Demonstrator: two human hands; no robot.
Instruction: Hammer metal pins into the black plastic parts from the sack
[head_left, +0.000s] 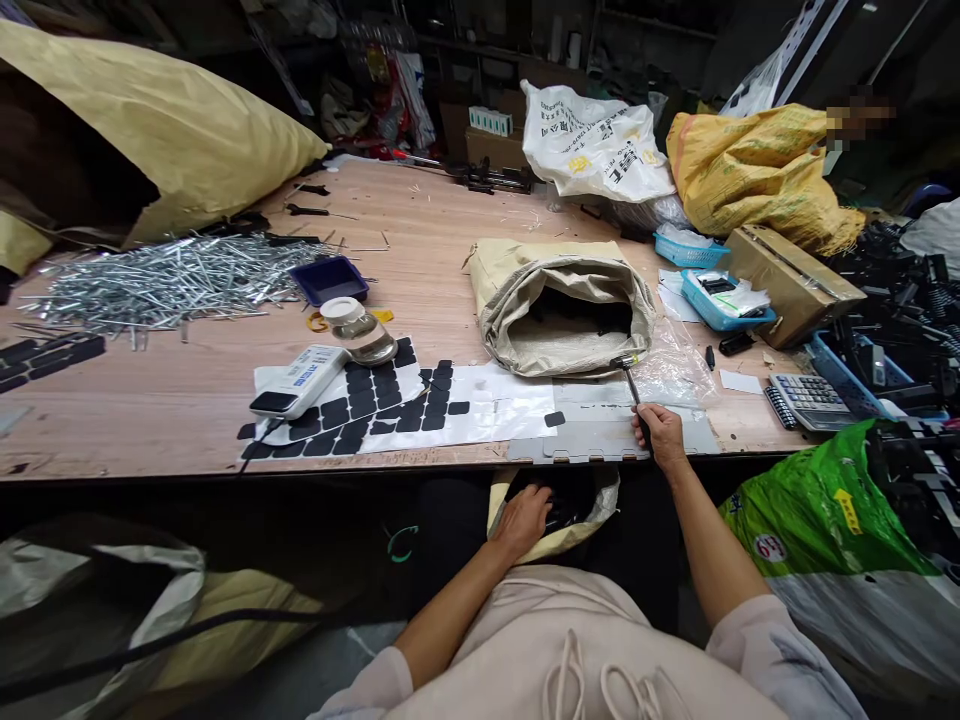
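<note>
My right hand (660, 434) is wrapped round the dark handle of a small hammer (634, 385). The hammer's metal head, with a yellow tip, lies at the front lip of a beige woven sack (517, 345), which opens toward me on the table. Below the table edge, my left hand (525, 518) is at the mouth of a second cream sack (577, 540) in my lap. Its fingers curl in among dark parts there, and what they hold, if anything, is hidden. A grey cardboard sheet (679, 430) lies under the hammer's handle.
To the left lie a heap of metal rods (180, 285), a blue tray (330, 280), a jar (360, 335) and a white device (300, 380) on black stickers (352, 400). On the right are blue baskets (724, 300), a carton (795, 280), a calculator (810, 400) and a green sack (825, 500).
</note>
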